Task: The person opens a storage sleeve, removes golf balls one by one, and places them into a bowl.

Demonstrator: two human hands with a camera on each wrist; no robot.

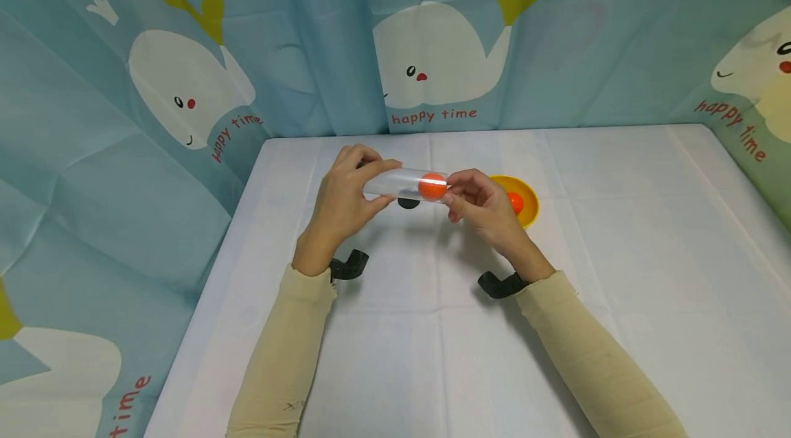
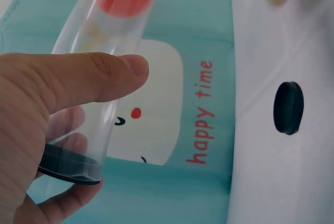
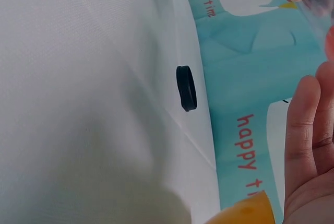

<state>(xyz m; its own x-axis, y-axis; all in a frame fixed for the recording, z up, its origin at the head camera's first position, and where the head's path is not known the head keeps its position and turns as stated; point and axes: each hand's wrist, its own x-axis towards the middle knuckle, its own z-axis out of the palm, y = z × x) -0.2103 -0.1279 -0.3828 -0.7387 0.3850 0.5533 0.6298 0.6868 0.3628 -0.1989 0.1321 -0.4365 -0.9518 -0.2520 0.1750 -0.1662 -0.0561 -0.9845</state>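
Observation:
A clear plastic tube (image 1: 395,182) is held up over the table, lying nearly level in the head view. My left hand (image 1: 346,194) grips its left part, thumb on one side and fingers on the other; the left wrist view shows a black cap (image 2: 70,164) on that end. Inside the tube's right end sits an orange ball (image 1: 432,186). My right hand (image 1: 488,208) has thumb and forefinger at that end, pinching about its rim. In the right wrist view its other fingers (image 3: 302,125) extend loosely, and the pinch itself is out of frame.
Below the tube, a loose black cap (image 1: 408,203) lies on the white-covered table (image 1: 395,355). Behind my right hand stands a yellow bowl (image 1: 530,199) with an orange ball (image 1: 515,202) in it, partly hidden. A blue whale-print curtain (image 1: 321,47) hangs along the table's back and left.

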